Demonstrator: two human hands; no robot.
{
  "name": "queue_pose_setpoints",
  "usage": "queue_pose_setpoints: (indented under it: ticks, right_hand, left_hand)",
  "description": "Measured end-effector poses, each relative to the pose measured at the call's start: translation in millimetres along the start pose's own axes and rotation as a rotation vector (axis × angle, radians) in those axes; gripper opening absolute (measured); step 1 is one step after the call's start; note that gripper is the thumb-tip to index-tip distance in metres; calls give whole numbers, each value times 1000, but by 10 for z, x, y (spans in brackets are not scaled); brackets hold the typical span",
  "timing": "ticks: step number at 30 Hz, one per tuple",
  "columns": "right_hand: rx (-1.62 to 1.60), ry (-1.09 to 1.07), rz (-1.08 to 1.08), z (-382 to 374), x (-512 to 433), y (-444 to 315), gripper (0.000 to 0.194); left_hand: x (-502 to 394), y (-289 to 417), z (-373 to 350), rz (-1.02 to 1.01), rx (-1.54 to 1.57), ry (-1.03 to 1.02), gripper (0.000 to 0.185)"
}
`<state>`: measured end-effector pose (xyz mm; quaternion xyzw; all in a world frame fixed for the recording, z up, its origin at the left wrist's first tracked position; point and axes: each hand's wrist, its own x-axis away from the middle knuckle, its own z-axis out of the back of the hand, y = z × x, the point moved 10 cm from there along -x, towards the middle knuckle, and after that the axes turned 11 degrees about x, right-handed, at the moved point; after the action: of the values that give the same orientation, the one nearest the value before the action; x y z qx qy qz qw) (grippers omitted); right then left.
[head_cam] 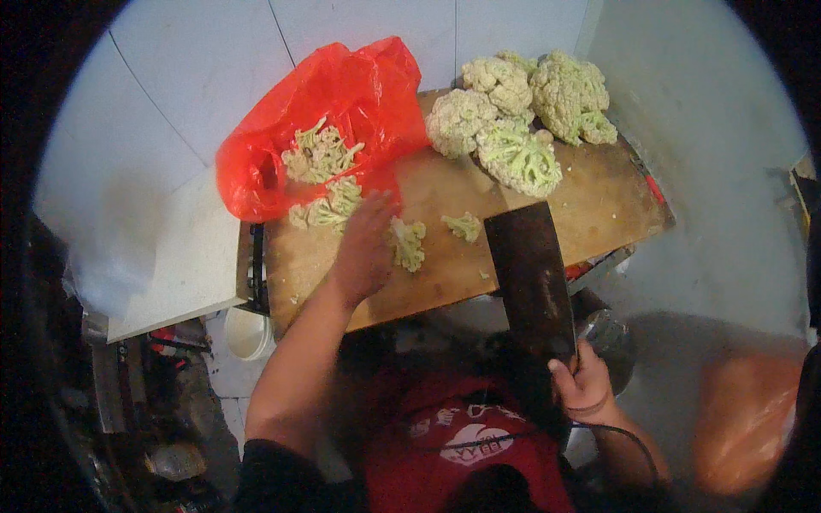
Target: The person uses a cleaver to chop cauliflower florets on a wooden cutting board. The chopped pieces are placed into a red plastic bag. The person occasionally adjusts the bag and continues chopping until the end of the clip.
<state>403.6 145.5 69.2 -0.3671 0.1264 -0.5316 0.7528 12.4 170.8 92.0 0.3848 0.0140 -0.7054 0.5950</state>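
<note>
My right hand (585, 385) grips a broad, dark-bladed cleaver (532, 276) by its handle. The blade points away from me, over the front edge of a wooden cutting board (449, 282). Over the board's left part, my left hand (367, 247) reaches forward, its fingers blurred, so whether it holds anything cannot be seen. Cut cauliflower florets (330, 206) lie just beyond that hand, with one floret (408, 243) close at its right. Another small floret (463, 226) sits nearer the blade. Further florets (321, 154) rest in an open red plastic bag (359, 96).
Several cauliflower heads (497, 86) are heaped at the board's back right; a cut piece (521, 157) shows its pale stems. Behind stands a panelled wall (372, 19). A white board (186, 256) adjoins on the left, with a white bucket (247, 333) below.
</note>
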Motion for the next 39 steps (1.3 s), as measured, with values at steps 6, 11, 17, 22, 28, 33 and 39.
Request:
queue_pose_setpoints:
  ticks: [6,11,17,22,28,33,39]
  right_hand:
    - [31,-4,143,-133,-164,-312,29]
    - [-6,-13,262,-253,-200,-634,33]
    - [141,-71,403,-416,-168,-1024,38]
    - [286,-131,627,-551,-101,-1548,38]
    - [421,-220,695,-840,-51,-1808,29]
    - [536,-307,619,-1043,-126,-1896,31]
    - [653,-437,439,-996,-214,-1933,32]
  left_hand:
    - [154,-236,-61,496,358,-52,47]
    - [675,-331,269,749,682,285,31]
    - [1386,-262,669,436,281,406,20]
    - [1585,141,532,109,-96,165,26]
    - [1727,26,523,246,89,301,25]
    - [1715,111,612,132,15,412,24]
    - [1704,62,603,121,16,413,25]
